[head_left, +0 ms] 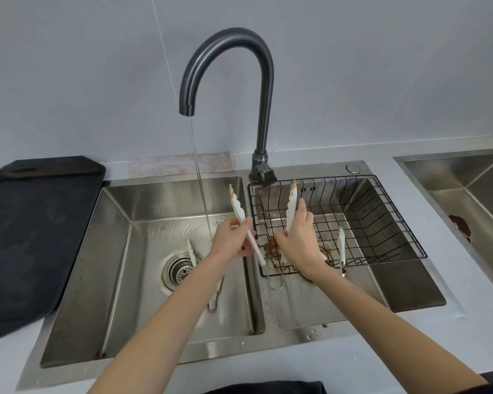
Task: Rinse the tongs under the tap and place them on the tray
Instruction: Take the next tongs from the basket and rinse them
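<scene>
Over the divider of the double sink [120, 211], a person holds one pair of white-tipped tongs [241, 213], its two arms spread wide and pointing up. Left hand [232, 241] has its fingers closed on the left arm; right hand [299, 237] has its fingers wrapped round the right arm, index finger laid along the blade. Both tips carry brown residue — rinsing looks unfinished. Water runs from the tap [228, 81] in a thin stream [201, 194] that falls just left of the tongs, not on them. A second pair [192, 253] lies in the left basin near the drain, a third [341, 243] in the wire basket [382, 223] on the right. Dark tray [34, 228], left of the sink, holds no tongs yet; rinsing and placing both remain.
</scene>
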`<state>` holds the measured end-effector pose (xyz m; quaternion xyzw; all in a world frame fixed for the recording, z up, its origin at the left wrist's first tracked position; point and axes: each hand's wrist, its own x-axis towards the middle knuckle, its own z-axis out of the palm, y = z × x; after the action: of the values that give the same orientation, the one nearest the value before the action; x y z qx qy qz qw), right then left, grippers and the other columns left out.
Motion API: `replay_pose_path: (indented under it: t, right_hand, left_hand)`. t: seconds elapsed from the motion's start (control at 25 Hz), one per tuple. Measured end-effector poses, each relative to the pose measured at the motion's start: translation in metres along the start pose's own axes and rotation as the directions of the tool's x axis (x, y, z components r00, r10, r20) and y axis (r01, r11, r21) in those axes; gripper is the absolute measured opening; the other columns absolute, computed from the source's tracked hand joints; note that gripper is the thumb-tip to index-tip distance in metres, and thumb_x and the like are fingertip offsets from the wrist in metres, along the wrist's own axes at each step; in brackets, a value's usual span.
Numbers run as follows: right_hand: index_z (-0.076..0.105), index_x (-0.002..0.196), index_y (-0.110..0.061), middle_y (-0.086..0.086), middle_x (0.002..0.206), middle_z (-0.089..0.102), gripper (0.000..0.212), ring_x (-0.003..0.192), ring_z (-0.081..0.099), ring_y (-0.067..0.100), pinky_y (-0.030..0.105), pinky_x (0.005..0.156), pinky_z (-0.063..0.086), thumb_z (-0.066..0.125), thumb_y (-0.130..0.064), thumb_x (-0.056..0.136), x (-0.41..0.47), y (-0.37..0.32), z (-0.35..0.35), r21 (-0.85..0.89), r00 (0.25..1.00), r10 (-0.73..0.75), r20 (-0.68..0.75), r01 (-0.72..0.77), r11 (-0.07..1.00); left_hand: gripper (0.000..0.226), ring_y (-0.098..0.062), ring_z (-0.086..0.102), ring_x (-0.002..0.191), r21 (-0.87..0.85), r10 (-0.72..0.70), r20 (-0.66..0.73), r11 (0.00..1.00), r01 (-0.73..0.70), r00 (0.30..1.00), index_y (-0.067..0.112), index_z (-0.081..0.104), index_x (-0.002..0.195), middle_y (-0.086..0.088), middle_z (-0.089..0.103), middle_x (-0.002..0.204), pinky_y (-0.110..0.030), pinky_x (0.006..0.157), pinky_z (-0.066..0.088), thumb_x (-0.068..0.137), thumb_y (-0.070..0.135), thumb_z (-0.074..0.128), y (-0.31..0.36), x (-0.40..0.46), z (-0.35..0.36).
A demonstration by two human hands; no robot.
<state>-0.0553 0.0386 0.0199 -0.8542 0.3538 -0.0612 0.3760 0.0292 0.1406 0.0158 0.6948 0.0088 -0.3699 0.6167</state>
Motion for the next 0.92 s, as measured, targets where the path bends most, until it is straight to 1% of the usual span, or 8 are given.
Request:
replay_pose_path:
  t: [0.16,0.28,0.32,0.4,0.52,0.6,0.76,0.92]
  right_hand:
    - [0.000,0.151,-0.007,0.015,0.138,0.045,0.078,0.119,0.053,0.030,0.034,0.092,0.047,0.049,-0.010,0.090,0.005,-0.010,0.013,0.215,0.996,0.072,0.051,-0.081,0.973]
    - [0.006,0.151,-0.008,0.013,0.127,0.058,0.068,0.099,0.062,0.021,0.027,0.076,0.049,0.044,-0.012,0.095,0.016,-0.026,0.021,0.389,0.981,0.144,0.128,-0.184,0.903]
    - [0.010,0.150,-0.009,0.011,0.128,0.058,0.064,0.100,0.062,0.019,0.026,0.077,0.049,0.042,-0.013,0.096,0.019,-0.031,0.025,0.427,0.977,0.152,0.151,-0.203,0.881]
    - [0.017,0.149,-0.011,0.008,0.123,0.061,0.058,0.109,0.062,0.020,0.031,0.091,0.050,0.040,-0.013,0.096,0.028,-0.038,0.034,0.494,0.968,0.166,0.188,-0.239,0.836]
    - [0.025,0.147,-0.009,-0.002,0.091,0.062,0.054,0.114,0.060,0.027,0.043,0.106,0.043,0.040,-0.015,0.096,0.042,-0.045,0.051,0.574,0.951,0.183,0.250,-0.298,0.762]
    - [0.033,0.144,-0.007,0.003,0.095,0.059,0.049,0.104,0.061,0.024,0.041,0.103,0.045,0.041,-0.016,0.097,0.051,-0.050,0.061,0.617,0.938,0.178,0.298,-0.332,0.714]
    - [0.046,0.131,-0.003,0.002,0.084,0.053,0.036,0.074,0.053,0.011,0.024,0.071,0.048,0.039,-0.015,0.098,0.063,-0.065,0.079,0.665,0.902,0.166,0.400,-0.409,0.625]
    - [0.049,0.119,-0.016,0.002,0.086,0.054,0.024,0.076,0.052,0.011,0.026,0.073,0.045,0.038,-0.016,0.098,0.077,-0.075,0.096,0.685,0.877,0.168,0.449,-0.459,0.566]
  left_hand:
    - [0.022,-0.017,0.062,0.066,-0.029,0.024,-0.049,0.999,-0.025,0.998,0.008,0.054,0.108,-0.003,0.062,0.077,-0.027,0.061,0.057,0.091,0.022,0.055,-0.005,-0.005,-0.020]
    - [0.015,-0.018,0.063,0.066,-0.053,0.035,-0.089,0.998,-0.040,0.995,0.011,0.054,0.101,-0.003,0.063,0.076,-0.025,0.058,0.057,0.091,0.022,0.055,-0.007,-0.006,-0.039]
    - [0.012,-0.018,0.064,0.066,-0.053,0.039,-0.107,0.998,-0.045,0.994,0.013,0.055,0.099,-0.002,0.063,0.076,-0.025,0.058,0.057,0.091,0.022,0.055,-0.008,-0.006,-0.046]
    - [0.010,-0.017,0.064,0.067,-0.062,0.050,-0.139,0.996,-0.059,0.989,0.015,0.056,0.098,-0.001,0.064,0.075,-0.023,0.056,0.057,0.091,0.022,0.055,-0.009,-0.005,-0.060]
    - [0.014,-0.017,0.064,0.071,-0.072,0.060,-0.161,0.995,-0.072,0.985,0.015,0.056,0.102,-0.001,0.064,0.077,-0.025,0.060,0.058,0.090,0.022,0.056,-0.012,-0.002,-0.078]
    - [0.018,-0.017,0.064,0.069,-0.075,0.057,-0.174,0.995,-0.071,0.983,0.012,0.056,0.106,-0.001,0.064,0.077,-0.026,0.062,0.057,0.090,0.021,0.056,-0.012,0.000,-0.090]
    - [0.023,-0.017,0.062,0.066,-0.078,0.050,-0.194,0.995,-0.067,0.980,0.010,0.056,0.112,-0.002,0.063,0.076,-0.030,0.066,0.057,0.090,0.020,0.056,-0.013,0.009,-0.110]
    - [0.022,-0.018,0.062,0.067,-0.093,0.036,-0.200,0.994,-0.055,0.979,0.011,0.056,0.110,-0.001,0.063,0.077,-0.025,0.062,0.057,0.090,0.021,0.056,-0.010,0.020,-0.127]
